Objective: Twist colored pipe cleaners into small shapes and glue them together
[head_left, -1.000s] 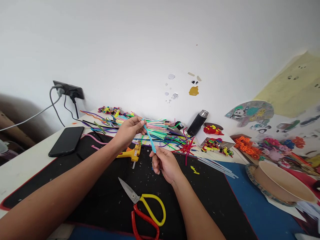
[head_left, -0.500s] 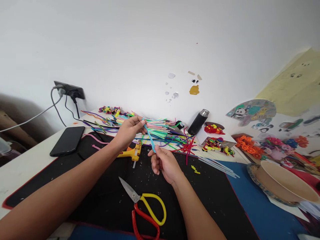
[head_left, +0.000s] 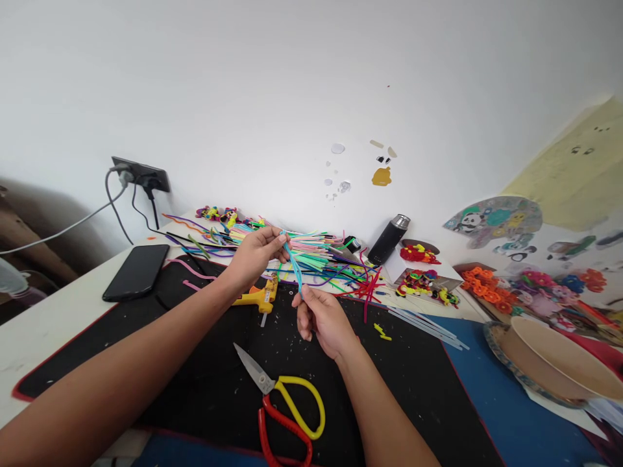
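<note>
A few light-blue pipe cleaners [head_left: 294, 264] stretch between my two hands above the black mat. At their upper end, my left hand [head_left: 260, 251] pinches them between thumb and fingers. Lower and to the right, my right hand [head_left: 324, 319] grips the other end with thumb and forefinger, its remaining fingers curled. Beneath my left forearm lies a yellow hot glue gun [head_left: 263, 297], partly covered. Scissors [head_left: 265, 384] with one red and one yellow handle rest on the mat below the hands, blades slightly apart or closed, pointing up and left.
Behind the hands spreads a pile of coloured pipe cleaners [head_left: 311, 245]. A black phone [head_left: 136, 272] lies at left. At right are a black flask [head_left: 388, 239], clear glue sticks [head_left: 428, 325], short yellow pieces [head_left: 382, 332] and a beige bowl [head_left: 559, 357].
The blue pipe cleaners look slightly more spread apart between my hands. Both hands keep their hold; the whole view has shifted slightly.
</note>
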Demonstrator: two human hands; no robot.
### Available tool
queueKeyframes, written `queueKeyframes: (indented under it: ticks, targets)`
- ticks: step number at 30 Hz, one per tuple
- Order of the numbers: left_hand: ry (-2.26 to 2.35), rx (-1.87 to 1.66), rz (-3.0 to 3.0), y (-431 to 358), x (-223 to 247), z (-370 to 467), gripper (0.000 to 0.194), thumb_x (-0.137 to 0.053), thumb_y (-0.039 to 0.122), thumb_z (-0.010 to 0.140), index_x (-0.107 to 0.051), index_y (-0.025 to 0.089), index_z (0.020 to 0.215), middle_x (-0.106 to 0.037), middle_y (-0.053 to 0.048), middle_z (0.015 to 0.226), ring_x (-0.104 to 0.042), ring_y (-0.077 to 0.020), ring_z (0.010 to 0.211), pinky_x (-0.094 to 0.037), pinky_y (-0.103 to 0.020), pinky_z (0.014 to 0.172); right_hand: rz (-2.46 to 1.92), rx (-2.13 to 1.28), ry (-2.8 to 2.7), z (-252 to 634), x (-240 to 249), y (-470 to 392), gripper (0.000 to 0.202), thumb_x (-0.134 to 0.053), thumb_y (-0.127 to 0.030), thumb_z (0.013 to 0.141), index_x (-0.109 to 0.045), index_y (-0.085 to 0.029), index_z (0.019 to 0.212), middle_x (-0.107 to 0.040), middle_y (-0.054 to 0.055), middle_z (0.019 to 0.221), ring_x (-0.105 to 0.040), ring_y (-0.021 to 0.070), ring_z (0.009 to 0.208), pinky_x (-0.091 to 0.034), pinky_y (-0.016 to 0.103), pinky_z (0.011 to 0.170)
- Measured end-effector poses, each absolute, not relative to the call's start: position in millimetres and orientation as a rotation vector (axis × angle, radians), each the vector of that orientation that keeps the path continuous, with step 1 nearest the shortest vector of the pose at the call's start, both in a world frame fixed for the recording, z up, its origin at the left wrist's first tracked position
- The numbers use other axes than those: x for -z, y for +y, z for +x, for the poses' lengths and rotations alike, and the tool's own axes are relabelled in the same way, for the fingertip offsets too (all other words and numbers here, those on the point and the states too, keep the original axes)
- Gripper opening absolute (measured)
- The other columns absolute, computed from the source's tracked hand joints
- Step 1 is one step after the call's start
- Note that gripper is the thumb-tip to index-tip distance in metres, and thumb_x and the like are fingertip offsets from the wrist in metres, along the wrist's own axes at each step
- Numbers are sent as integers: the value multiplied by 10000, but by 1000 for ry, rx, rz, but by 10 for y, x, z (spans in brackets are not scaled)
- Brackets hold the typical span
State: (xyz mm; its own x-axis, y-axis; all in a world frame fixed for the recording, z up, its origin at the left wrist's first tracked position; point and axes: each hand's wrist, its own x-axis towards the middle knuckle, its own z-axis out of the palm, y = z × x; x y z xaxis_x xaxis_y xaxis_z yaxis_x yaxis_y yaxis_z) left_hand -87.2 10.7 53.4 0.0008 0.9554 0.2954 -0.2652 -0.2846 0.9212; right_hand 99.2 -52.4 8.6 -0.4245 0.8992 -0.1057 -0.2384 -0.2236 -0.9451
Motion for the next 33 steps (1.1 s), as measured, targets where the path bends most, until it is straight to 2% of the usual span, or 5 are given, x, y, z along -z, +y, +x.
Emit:
queueKeyframes:
  ticks: [5,9,17,25,33]
  targets:
    - [777,-1505,1168,111,-528,-871,391,-888,475,696,-665,159,749,-641,-6,624,-601,-129,550,-501,-263,561,-849,-1774,-1191,992,-69,-527,498,-713,-657,851,-657,-164,803,-517,-64,476,-465,84,348,-310,193,350]
    - [713,-1480,1065,127,-516,-878,365,-905,429,680,-692,143,759,-643,-13,658,-588,-113,559,-485,-243,549,-844,-1770,-1189,990,-93,-541,494,-749,-650,821,-632,-172,775,-503,-71,460,-456,82,346,-300,192,349]
    - [725,-1483,1046,114,-531,-880,404,-927,445,654,-694,133,762,-637,-9,644,-583,-105,552,-473,-228,536,-874,-1740,-1225,967,-91,-547,514,-740,-669,814,-614,-174,759,-487,-76,445,-465,84,337,-306,184,341]
    - [750,-1501,1117,108,-518,-865,410,-901,478,684,-672,144,748,-631,-5,619,-594,-117,548,-483,-239,544,-924,-1655,-1351,943,-56,-563,488,-670,-654,880,-657,-166,894,-557,-62,514,-506,82,354,-328,174,346]
    - [751,-1465,1108,75,-528,-840,396,-899,460,691,-688,141,796,-619,-2,597,-592,-121,543,-483,-244,556,-956,-1643,-1382,944,-45,-551,467,-677,-637,878,-634,-174,833,-540,-68,479,-493,80,348,-318,169,344]
